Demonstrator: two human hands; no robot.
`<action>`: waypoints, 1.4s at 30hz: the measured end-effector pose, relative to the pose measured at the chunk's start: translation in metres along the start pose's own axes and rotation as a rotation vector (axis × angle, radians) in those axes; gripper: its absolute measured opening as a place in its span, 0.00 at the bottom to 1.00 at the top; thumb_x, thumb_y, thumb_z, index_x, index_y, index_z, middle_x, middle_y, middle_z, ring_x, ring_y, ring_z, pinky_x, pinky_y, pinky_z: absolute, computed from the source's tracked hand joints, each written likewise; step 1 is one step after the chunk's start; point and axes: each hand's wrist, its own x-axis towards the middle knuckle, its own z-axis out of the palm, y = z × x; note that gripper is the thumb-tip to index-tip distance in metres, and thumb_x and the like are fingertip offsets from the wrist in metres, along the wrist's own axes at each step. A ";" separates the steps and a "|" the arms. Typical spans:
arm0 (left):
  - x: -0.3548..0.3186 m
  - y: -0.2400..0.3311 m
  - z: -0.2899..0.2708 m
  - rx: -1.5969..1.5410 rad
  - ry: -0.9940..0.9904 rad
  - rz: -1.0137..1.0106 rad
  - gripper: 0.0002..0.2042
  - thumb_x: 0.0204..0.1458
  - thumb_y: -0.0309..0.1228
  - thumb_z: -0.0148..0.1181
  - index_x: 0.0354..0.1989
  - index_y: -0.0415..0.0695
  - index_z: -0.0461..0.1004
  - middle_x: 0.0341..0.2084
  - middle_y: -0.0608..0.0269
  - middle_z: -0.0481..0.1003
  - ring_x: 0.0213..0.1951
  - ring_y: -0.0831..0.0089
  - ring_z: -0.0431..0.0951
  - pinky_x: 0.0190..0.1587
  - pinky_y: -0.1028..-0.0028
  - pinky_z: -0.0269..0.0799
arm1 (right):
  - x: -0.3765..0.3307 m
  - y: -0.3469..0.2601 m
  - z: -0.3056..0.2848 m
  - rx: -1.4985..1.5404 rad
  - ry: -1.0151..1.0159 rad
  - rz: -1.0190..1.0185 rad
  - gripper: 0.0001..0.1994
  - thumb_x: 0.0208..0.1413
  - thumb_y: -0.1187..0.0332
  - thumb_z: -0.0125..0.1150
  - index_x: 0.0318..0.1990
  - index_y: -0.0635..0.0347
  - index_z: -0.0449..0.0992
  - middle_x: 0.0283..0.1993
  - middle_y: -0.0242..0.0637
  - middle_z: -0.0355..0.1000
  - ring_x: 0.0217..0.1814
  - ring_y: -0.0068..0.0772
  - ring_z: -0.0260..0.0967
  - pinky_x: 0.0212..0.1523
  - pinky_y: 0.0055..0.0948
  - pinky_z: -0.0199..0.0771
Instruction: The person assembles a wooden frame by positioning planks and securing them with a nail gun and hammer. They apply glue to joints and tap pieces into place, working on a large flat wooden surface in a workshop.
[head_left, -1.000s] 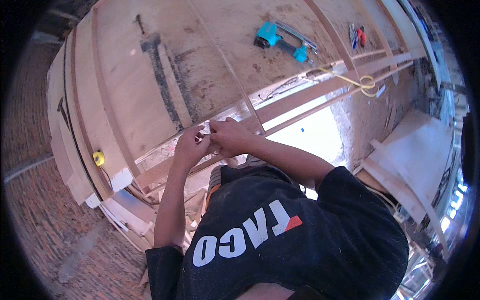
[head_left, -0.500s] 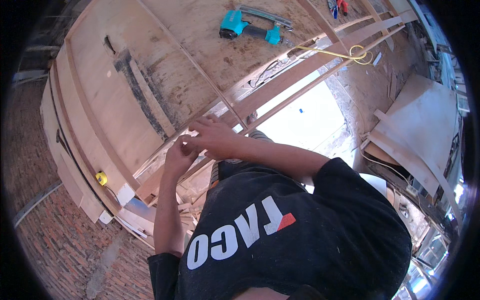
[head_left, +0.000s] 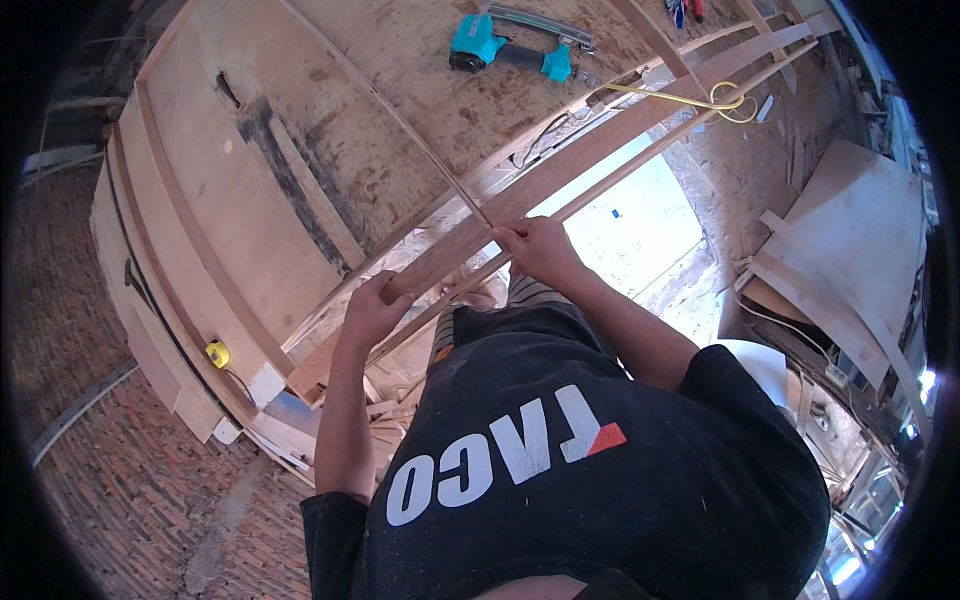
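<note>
My left hand [head_left: 374, 312] is closed over the near edge of a long wooden rail [head_left: 440, 262], with the thumb lying on its face. To its right, my right hand [head_left: 541, 250] pinches at the near end of a thin wooden strip [head_left: 400, 118], where the strip meets the rail. Its fingertips partly hide that joint. Rail and strip belong to a wooden frame above a stained plywood sheet. A teal nail gun [head_left: 508, 48] lies on the sheet beyond my right hand.
From the nail gun's end runs a yellow hose [head_left: 735, 103], coiled over the frame. At left a yellow tape measure [head_left: 217, 352] rests by the frame's edge. Red-handled pliers [head_left: 697, 10] lie far off. Plywood offcuts [head_left: 840, 260] lean at right; a brick floor [head_left: 150, 500] is at lower left.
My hands were together near the strip and have parted. The right moved right to the strip's end; the left came down onto the rail. The view shifted slightly.
</note>
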 end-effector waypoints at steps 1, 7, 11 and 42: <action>0.000 -0.002 0.001 0.005 0.004 0.002 0.31 0.50 0.47 0.72 0.58 0.38 0.79 0.44 0.42 0.84 0.48 0.52 0.85 0.52 0.58 0.79 | 0.000 -0.003 -0.003 0.022 -0.012 0.003 0.21 0.69 0.56 0.64 0.45 0.72 0.84 0.29 0.45 0.82 0.25 0.31 0.82 0.29 0.32 0.81; -0.002 0.008 0.011 0.085 0.103 -0.054 0.28 0.53 0.55 0.70 0.49 0.41 0.83 0.36 0.46 0.84 0.40 0.51 0.85 0.46 0.57 0.78 | -0.001 -0.011 -0.013 0.179 -0.081 0.052 0.20 0.67 0.58 0.68 0.46 0.73 0.85 0.29 0.41 0.82 0.25 0.27 0.82 0.25 0.26 0.81; -0.006 0.018 0.015 0.146 0.222 -0.044 0.29 0.53 0.61 0.69 0.40 0.42 0.83 0.29 0.50 0.81 0.35 0.52 0.83 0.41 0.56 0.77 | 0.004 0.000 -0.013 0.161 -0.134 0.051 0.20 0.66 0.58 0.70 0.46 0.73 0.85 0.30 0.42 0.83 0.25 0.27 0.82 0.25 0.26 0.81; 0.104 0.119 0.047 -0.136 -0.047 -0.091 0.18 0.52 0.40 0.66 0.35 0.31 0.83 0.28 0.44 0.83 0.32 0.57 0.84 0.38 0.60 0.78 | 0.007 0.000 -0.013 0.155 -0.142 0.044 0.20 0.63 0.57 0.73 0.44 0.72 0.86 0.33 0.46 0.84 0.23 0.31 0.83 0.23 0.27 0.79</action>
